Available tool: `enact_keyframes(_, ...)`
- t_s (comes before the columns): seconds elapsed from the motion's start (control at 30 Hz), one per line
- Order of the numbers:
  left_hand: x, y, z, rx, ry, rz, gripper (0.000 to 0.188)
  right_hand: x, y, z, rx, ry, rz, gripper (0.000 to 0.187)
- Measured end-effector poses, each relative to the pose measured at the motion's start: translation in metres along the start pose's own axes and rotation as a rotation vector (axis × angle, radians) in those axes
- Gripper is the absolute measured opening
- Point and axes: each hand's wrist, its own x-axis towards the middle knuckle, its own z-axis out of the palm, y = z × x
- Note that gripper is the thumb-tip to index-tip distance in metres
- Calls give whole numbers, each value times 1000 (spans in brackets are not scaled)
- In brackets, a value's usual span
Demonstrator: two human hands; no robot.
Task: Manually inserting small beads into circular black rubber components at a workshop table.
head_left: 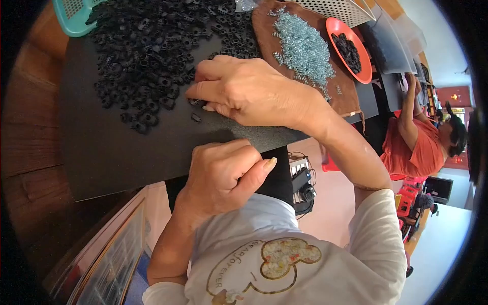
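Note:
A big heap of small black plastic parts (pixel 147 56), which look like little hollow clips, spreads over the dark table (pixel 101 168). At the heap's near right edge is my right hand (pixel 244 91), knuckles up. Its fingers and thumb close down around a small black part (pixel 196 102), mostly covered by the fingertips. One loose black piece (pixel 195 117) lies just below them. My left hand (pixel 221 173) is curled closed at the table's near edge, thumb pressed against the bent fingers; whatever may be inside is hidden.
Pale metal springs (pixel 303 48) lie piled on a brown cloth (pixel 269 38) to the right. Beyond sit an orange dish (pixel 367 75) of black pieces, a white perforated basket (pixel 351 10) and a clear bin (pixel 399 51). A teal basket (pixel 76 28) stands far left. A co-worker (pixel 414 147) sits at right.

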Motion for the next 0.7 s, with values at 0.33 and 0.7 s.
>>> enact_keyframes(0.33, -1, 2, 2, -2, -2, 6, 30, 1, -7, 9, -32, 228, -52, 20)
enact_keyframes(0.7, 1, 3, 2, 24, 21, 27, 30, -1, -10, 18, 20, 304, 25, 20)
